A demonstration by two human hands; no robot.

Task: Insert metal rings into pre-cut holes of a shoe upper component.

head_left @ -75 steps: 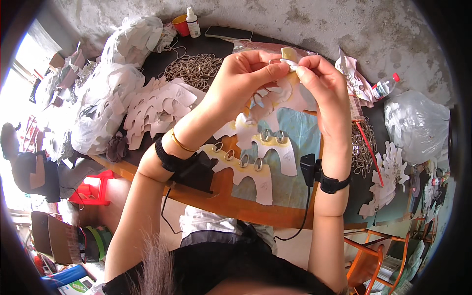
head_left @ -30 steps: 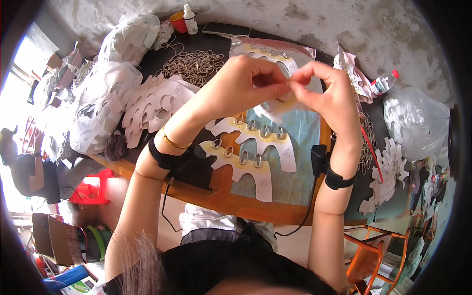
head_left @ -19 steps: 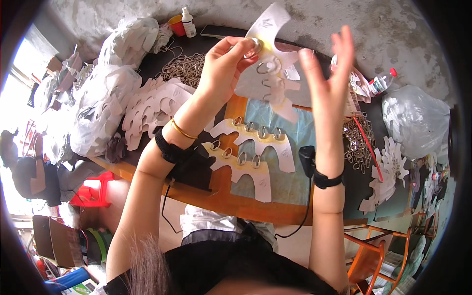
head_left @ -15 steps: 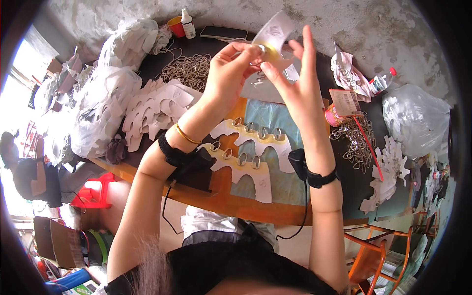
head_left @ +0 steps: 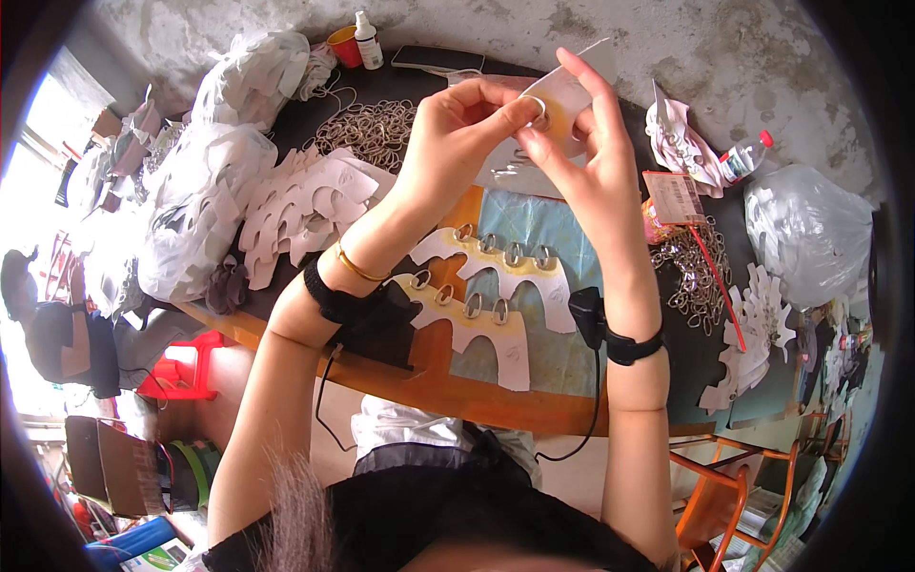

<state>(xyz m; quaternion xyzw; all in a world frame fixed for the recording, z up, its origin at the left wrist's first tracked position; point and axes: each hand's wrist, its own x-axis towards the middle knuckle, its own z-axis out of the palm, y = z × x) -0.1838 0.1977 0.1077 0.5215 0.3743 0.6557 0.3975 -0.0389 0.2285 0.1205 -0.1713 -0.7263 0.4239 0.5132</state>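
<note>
Above the far part of the table, my left hand (head_left: 456, 133) pinches an oval metal ring (head_left: 541, 112) between thumb and forefinger. The ring lies against a white cut piece (head_left: 569, 95) that has a yellowish stain. My right hand (head_left: 593, 157) grips that piece from the right, its thumb beside the ring and its forefinger raised along the edge. Below my hands, two scalloped white pieces, a farther one (head_left: 545, 286) and a nearer one (head_left: 500, 348), lie flat. Each carries a row of metal rings on a yellowish band.
A heap of metal rings (head_left: 374, 133) sits at the back left, beside stacked white pieces (head_left: 310, 200) and full plastic bags (head_left: 205, 210). More rings (head_left: 694, 286) lie at right, near a bottle (head_left: 743, 160) and a clear bag (head_left: 805, 234). Another person (head_left: 71, 329) sits at far left.
Both hands have shifted slightly right, and the white piece has tilted to the right. My right fingers, spread before, have closed onto the piece.
</note>
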